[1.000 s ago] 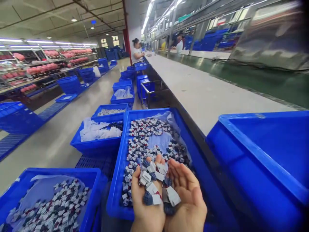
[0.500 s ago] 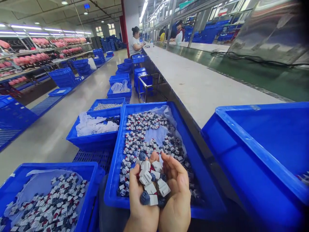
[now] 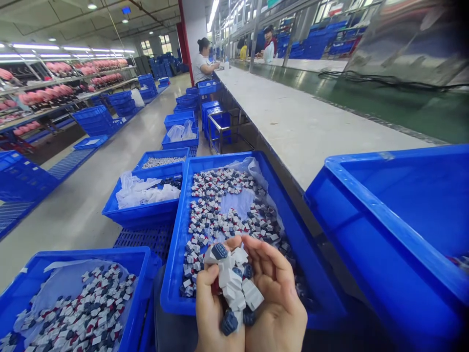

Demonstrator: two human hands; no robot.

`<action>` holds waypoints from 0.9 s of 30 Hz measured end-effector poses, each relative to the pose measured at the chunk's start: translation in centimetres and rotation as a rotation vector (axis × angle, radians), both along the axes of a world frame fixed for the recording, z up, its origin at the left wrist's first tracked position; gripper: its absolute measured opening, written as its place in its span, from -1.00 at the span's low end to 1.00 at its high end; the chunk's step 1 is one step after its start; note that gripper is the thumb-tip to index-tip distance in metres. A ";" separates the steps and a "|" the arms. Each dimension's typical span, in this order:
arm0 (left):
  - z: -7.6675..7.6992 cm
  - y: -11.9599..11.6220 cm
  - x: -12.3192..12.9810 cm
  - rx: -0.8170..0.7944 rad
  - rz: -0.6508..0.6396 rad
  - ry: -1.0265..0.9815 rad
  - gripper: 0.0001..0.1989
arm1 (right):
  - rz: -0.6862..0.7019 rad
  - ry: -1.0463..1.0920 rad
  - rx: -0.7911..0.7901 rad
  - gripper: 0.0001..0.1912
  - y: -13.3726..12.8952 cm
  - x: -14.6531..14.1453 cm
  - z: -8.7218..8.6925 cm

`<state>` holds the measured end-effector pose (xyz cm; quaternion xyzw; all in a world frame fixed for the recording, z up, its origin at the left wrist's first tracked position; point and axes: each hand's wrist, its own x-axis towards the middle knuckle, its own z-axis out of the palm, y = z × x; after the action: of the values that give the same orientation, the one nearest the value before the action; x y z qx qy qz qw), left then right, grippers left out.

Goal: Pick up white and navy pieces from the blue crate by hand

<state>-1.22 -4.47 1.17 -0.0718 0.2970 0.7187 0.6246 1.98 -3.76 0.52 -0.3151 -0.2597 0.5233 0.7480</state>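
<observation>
Cupped side by side, my left hand (image 3: 209, 313) and my right hand (image 3: 277, 305) hold a heap of small white and dark blue parts (image 3: 231, 286), blocky with ridged dark ends and a little red showing. My left thumb rests against the heap; the right fingers curl up along its far side. Both hands are over the near part of a blue bin (image 3: 173, 278). Many similar parts (image 3: 208, 210) lie in that bin on a clear plastic liner (image 3: 237, 203), which shows bare in the middle. The undersides of the held parts are hidden.
At lower left, another blue bin (image 3: 144, 259) holds similar parts. A large blue bin (image 3: 366, 205) stands tilted at right. A long white worktable (image 3: 293, 122) runs away from me. Further bins line the floor at left, and a person (image 3: 202, 63) sits at the table's far end.
My cupped hands have shifted slightly down and to the right with the heap. The parts in them have tumbled a little, and a dark-ended one now sits higher near the left fingers.
</observation>
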 end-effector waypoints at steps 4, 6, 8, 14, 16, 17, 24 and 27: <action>0.3 0.1 -0.2 0.014 -0.043 -0.033 -0.74 | -0.011 0.042 -0.011 -0.69 -0.1 0.3 0.4; 0.1 0.1 -0.5 0.003 -0.071 -0.039 -0.69 | -0.003 0.050 -0.017 -0.69 -0.2 0.5 0.4; -0.6 0.0 -0.7 -0.029 -0.038 0.034 -0.74 | 0.010 0.059 -0.013 -0.69 -0.3 0.6 0.6; -2.4 -0.5 -0.8 -0.035 0.012 0.218 -0.73 | 0.015 0.056 0.014 -0.70 -0.5 0.4 0.8; -1.9 -0.3 -0.9 -0.002 -0.055 0.163 -0.75 | -0.011 0.017 -0.031 -0.75 -0.4 0.2 0.5; -1.5 -0.1 -0.9 0.024 -0.089 0.123 -0.71 | -0.021 -0.011 -0.060 -0.77 -0.4 0.1 0.4; 0.0 0.4 -1.3 0.132 -0.204 0.012 -0.58 | 0.052 -0.140 -0.180 -0.76 -0.2 0.0 -0.2; 0.1 0.2 -1.4 0.136 -0.207 0.158 -0.60 | 0.009 -0.052 -0.148 -0.74 -0.4 0.0 0.1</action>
<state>-2.57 -4.32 1.25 0.0586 0.3017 0.6722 0.6735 1.98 -4.15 0.63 -0.3817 -0.2410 0.5361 0.7133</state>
